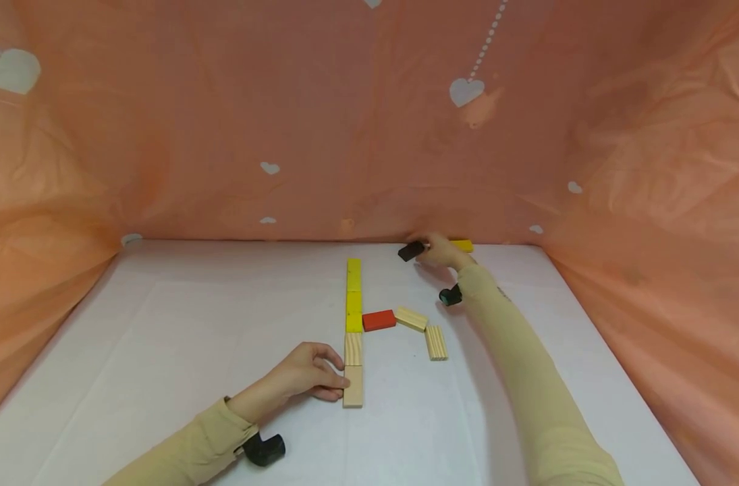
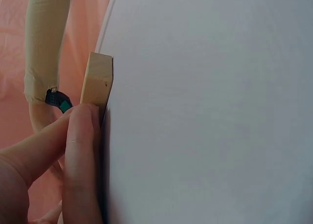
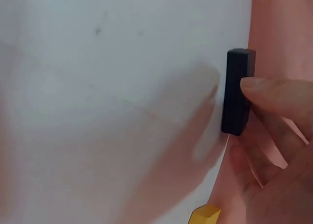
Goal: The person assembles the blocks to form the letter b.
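Note:
At the far edge of the table my right hand (image 1: 441,252) pinches a black block (image 3: 236,92), the thumb on one face and the fingers behind it. A yellow block (image 1: 462,246) lies just right of that hand. My left hand (image 1: 311,371) is beside the near end of a straight row, its fingertips touching the left side of a plain wooden block (image 1: 353,388). Beyond that block, the row continues with a striped wooden block (image 1: 353,349) and yellow blocks (image 1: 353,293). In the left wrist view, thumb and finger meet at the wooden block (image 2: 98,79).
From the row's right side a red block (image 1: 378,320) leads to a wooden block (image 1: 411,318), then another wooden block (image 1: 436,343) turned toward the near side. All lie on a white-covered table (image 1: 193,324). A pink cloth (image 1: 345,121) with hearts hangs around the back and sides.

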{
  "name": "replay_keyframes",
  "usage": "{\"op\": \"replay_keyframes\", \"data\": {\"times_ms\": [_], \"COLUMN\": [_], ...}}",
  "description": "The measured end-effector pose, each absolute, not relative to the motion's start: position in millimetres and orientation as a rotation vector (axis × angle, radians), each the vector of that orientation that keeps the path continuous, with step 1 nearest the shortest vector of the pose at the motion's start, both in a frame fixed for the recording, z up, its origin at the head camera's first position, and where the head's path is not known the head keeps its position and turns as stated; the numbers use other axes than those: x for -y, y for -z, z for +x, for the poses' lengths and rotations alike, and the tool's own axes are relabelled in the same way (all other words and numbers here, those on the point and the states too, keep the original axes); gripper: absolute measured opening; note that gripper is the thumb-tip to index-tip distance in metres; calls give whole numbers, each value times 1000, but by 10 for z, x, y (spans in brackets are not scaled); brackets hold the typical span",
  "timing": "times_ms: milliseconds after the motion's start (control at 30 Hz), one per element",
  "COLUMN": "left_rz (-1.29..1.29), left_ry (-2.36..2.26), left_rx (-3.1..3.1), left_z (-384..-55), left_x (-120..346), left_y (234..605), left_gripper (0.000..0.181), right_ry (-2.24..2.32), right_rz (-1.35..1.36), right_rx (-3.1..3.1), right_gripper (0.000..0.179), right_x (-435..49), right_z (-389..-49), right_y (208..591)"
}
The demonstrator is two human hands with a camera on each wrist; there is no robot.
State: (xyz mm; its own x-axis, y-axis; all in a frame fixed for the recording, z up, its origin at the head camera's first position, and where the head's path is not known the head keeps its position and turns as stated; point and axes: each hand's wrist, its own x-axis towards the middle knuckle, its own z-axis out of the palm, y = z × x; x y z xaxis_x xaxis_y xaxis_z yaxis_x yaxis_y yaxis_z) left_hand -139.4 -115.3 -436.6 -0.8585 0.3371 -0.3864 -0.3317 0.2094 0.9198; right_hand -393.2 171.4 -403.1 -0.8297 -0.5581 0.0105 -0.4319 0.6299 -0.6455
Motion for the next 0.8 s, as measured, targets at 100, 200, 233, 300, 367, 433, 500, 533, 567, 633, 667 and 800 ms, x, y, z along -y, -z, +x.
{"op": "replay_keyframes", "data": {"times_ms": [100, 200, 233, 300, 367, 433, 500, 533, 567, 633, 667, 800], "left_rz": [2, -16, -20, -23, -21, -20, -26, -30, -35, -43, -44, -34], "left_ry": [-1697, -1693, -1692, -1690, -1690, -1693, -1695, -1695, -1695, -1696, -1695, -1697], "left_rx": [-1969, -1962, -1960, -1962, -1965, -1968, -1968, -1968, -1967, -1965, -1964, -1963], "left_z": [-1397, -1407, -1411, -1424, -1431, -1436, -1437, -1436, -1434, -1427, -1425, -1408], "left_x": [1148, 1144, 1144, 1145, 1143, 1141, 1139, 1139, 1138, 1137, 1138, 1144], "left_y": [4373, 4380, 4382, 4387, 4385, 4384, 4383, 4383, 4382, 4378, 4379, 4370], "left_gripper": [32, 33, 33, 33, 33, 32, 32, 33, 33, 33, 34, 33], "right_ry": [971, 915, 894, 854, 828, 813, 788, 770, 754, 744, 741, 779], "right_rz": [-804, -796, -790, -770, -749, -733, -748, -771, -786, -784, -785, -742], "right_rx": [-2655, -2675, -2684, -2701, -2709, -2709, -2711, -2715, -2721, -2725, -2726, -2721], "right_gripper": [43, 41, 40, 39, 37, 35, 33, 32, 32, 31, 31, 32], "right_x": [-1697, -1676, -1666, -1643, -1619, -1596, -1584, -1582, -1584, -1601, -1613, -1659], "right_z": [-3931, -3932, -3930, -3928, -3915, -3900, -3891, -3884, -3878, -3859, -3845, -3770], "right_y": [4061, 4091, 4097, 4098, 4083, 4064, 4051, 4047, 4045, 4042, 4041, 4011]}}
